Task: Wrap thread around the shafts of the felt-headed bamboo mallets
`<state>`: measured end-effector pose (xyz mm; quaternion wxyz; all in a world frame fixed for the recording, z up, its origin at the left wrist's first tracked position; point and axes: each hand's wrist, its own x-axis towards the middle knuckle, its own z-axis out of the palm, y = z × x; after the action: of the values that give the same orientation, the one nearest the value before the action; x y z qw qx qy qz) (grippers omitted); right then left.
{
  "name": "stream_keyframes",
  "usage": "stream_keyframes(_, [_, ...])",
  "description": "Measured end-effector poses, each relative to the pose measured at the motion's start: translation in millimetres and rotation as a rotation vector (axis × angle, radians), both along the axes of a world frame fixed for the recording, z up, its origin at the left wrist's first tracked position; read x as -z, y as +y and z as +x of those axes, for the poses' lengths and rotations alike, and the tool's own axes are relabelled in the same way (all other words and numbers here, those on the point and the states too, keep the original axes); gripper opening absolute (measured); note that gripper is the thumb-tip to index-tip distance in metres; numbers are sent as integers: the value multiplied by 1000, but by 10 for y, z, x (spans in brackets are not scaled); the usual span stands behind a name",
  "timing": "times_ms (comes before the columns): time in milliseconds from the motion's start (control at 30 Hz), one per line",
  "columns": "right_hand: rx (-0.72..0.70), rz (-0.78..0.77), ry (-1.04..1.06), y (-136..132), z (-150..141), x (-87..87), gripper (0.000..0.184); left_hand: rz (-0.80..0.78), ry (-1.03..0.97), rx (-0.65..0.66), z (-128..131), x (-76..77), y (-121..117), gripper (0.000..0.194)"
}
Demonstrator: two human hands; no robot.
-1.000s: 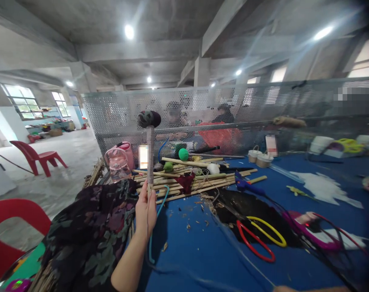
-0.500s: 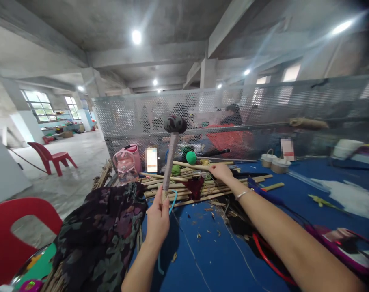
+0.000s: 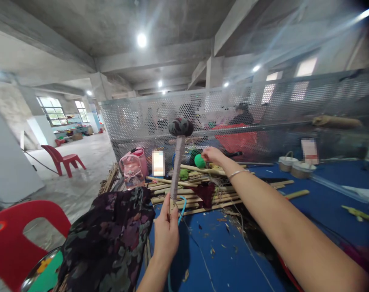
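My left hand [image 3: 166,231] is wrapped around the lower end of a stick with a padded head [image 3: 180,128]. The shaft is bound in pale grey wrapping and stands upright; dark patterned cloth covers the round head. My right hand [image 3: 214,155] reaches over the bundle of wooden sticks [image 3: 169,199], its fingers closed beside a bright green ball [image 3: 199,161]. What those fingers pinch, if anything, is too small to make out. A darker green ball [image 3: 183,174] and a dark red cloth piece [image 3: 206,194] lie on the sticks. A light blue cord [image 3: 182,209] curves beside my left hand.
Dark floral cloth [image 3: 111,239] drapes over the left side of the blue table [image 3: 202,259]. Behind stands a perforated metal screen [image 3: 135,121], with people beyond it. A pink bag [image 3: 132,170] and small tubs [image 3: 303,169] line the back. A red chair [image 3: 35,219] stands at left.
My right hand has left a wooden stick and risen to the green ball. My left hand still holds the padded stick upright. The view has turned slightly left.
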<state>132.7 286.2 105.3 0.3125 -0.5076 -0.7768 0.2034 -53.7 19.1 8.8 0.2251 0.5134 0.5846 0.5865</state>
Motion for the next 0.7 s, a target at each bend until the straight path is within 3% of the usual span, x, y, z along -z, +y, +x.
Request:
stream_keyframes(100, [-51, 45, 178, -40, -222, -97, 34, 9, 26, -13, -24, -2, -1, 55])
stream_keyframes(200, [-125, -118, 312, -157, -358, -89, 24, 1, 30, -22, -36, -7, -3, 55])
stream_keyframes(267, [-96, -235, 334, -263, -394, -51, 19, 12, 26, -24, -36, -12, -4, 54])
stream_keyframes(333, [-28, -248, 333, -416, -400, 10, 22, 17, 11, -15, -29, -19, -7, 54])
stream_keyframes(467, [-39, -304, 416, -1012, -397, 270, 22, -41, 20, 35, 16, -26, -17, 57])
stream_keyframes(567, [-219, -500, 563, -1648, -411, 568, 45, -83, 85, 76, 74, -4, -28, 57])
stream_keyframes(600, [-332, -609, 697, -1842, -419, 661, 56, -98, 104, 96, 97, 9, -32, 57])
stream_keyframes(700, [-545, -854, 876, -2241, -436, 859, 70, -138, 164, 160, 162, 46, -51, 57])
